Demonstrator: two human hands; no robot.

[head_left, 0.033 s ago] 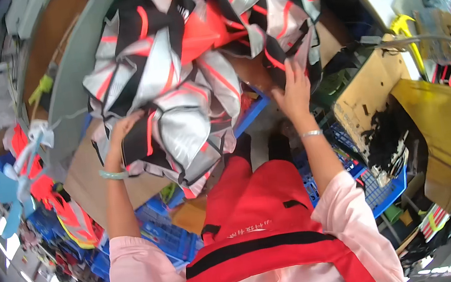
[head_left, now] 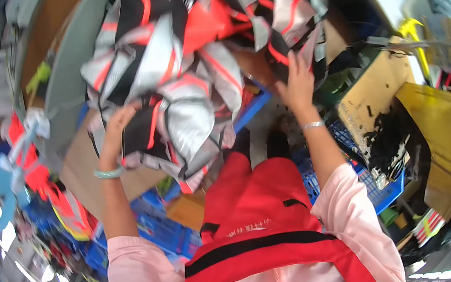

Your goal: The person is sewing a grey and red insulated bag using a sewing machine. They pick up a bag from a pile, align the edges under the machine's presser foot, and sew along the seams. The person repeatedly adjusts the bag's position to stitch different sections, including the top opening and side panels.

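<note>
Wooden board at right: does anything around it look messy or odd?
Yes: a jumbled black heap overlaps the wooden board in this view, beside the blue crate. Its ragged spread looks untidy; blur hides what it is.

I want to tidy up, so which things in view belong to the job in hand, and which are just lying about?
In the job:
grey, black and red fabric pile
left hand, at its left side
right hand, open near its right edge

Probably lying about:
yellow panel
wooden board
blue crate at right
red-orange fabric at left
</note>
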